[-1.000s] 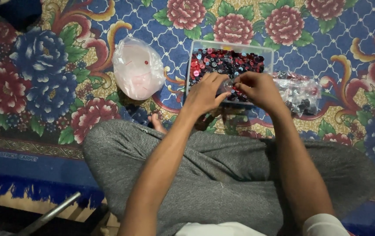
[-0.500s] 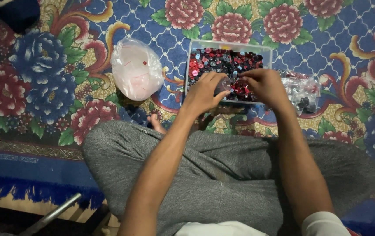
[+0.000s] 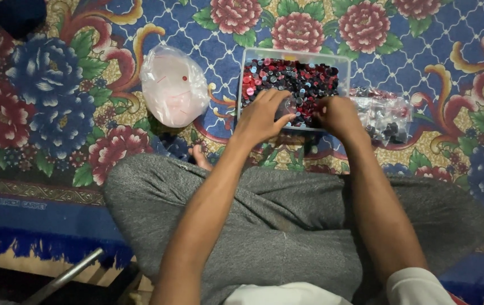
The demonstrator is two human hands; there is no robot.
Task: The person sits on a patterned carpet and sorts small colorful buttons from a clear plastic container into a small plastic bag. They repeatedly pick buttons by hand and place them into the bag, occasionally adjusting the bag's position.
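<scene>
While the clear tray (image 3: pixel 242 73) of red and black buttons (image 3: pixel 295 79) lies under my fingertips, my left hand (image 3: pixel 262 116) spreads loosely over them; whether my curled right hand (image 3: pixel 338 116) pinches anything, I cannot tell. Right of it lies a button bag (image 3: pixel 386 116).

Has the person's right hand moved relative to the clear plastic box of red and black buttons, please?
No: the right hand stays at the near edge of the clear plastic box, beside the left hand.
</scene>
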